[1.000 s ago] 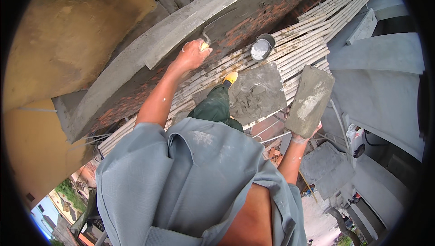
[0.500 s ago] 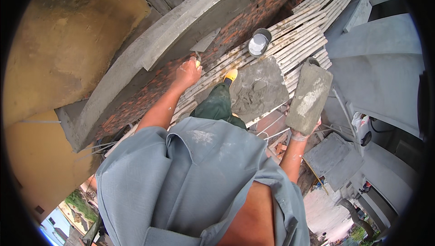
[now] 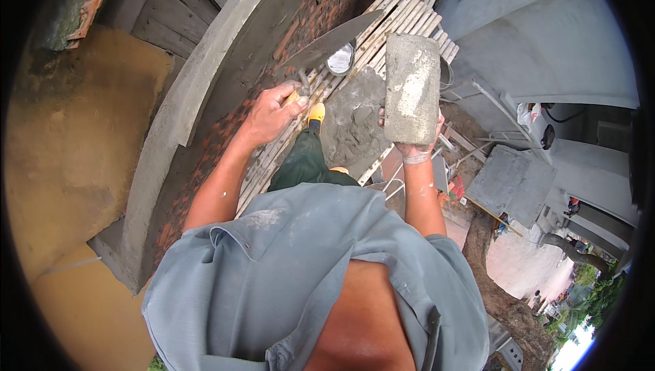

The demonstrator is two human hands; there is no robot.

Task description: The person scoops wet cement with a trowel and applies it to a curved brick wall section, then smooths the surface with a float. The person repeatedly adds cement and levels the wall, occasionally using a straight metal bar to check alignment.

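My left hand [image 3: 275,113] is closed round the handle of a trowel [image 3: 331,40]. The trowel's grey blade points forward and to the right, beside the brick wall and partly in front of a bucket [image 3: 340,61] of white stuff. My right hand [image 3: 417,151] grips a rectangular board [image 3: 412,88] coated in grey cement from beneath, so most of its fingers are hidden. Left of that board, wet grey mortar [image 3: 355,122] lies spread on a flat surface over the poles. The board hides the mortar's right edge.
A curved wall of brick [image 3: 300,26] with a cement ledge [image 3: 198,64] runs along my left. Bamboo poles [image 3: 402,6] form the platform, with my yellow boot [image 3: 316,113] on it. Another bucket [image 3: 446,74] shows behind the board. Metal railings [image 3: 501,108] stand at right, above lower ground.
The view has turned. My left hand has swung the trowel so its blade reaches farther right, over the bucket. My right hand has brought the board up and inward, closer to the mortar.
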